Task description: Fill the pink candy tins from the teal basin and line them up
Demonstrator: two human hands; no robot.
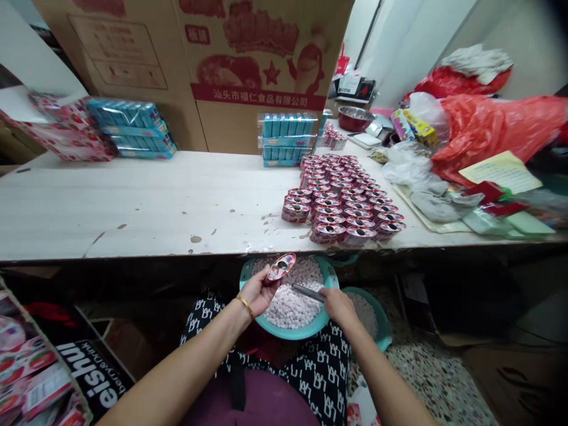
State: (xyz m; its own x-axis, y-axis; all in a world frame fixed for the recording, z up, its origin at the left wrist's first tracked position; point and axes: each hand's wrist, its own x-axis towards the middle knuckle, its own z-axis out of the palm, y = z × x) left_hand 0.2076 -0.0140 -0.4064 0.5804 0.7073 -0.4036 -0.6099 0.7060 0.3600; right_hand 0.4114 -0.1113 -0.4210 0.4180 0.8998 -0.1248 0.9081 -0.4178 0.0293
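My left hand grips a small red-and-white candy box, tilted, with a dark round hole in its oval top. It hangs over a turquoise basin resting at my lap, filled with small whitish-pink candies. In my right hand is the handle of a metal scoop. The scoop's tip points at the candy box, just above the candies; I cannot make out what it carries. On the table edge ahead stand rows of similar red candy boxes, their holed tops facing up.
The white table carries blue wrapped packs, more packs at left, and a big cardboard box behind. Red plastic bags and a metal bowl lie right. A second basin sits lower right; a carton of packets, lower left.
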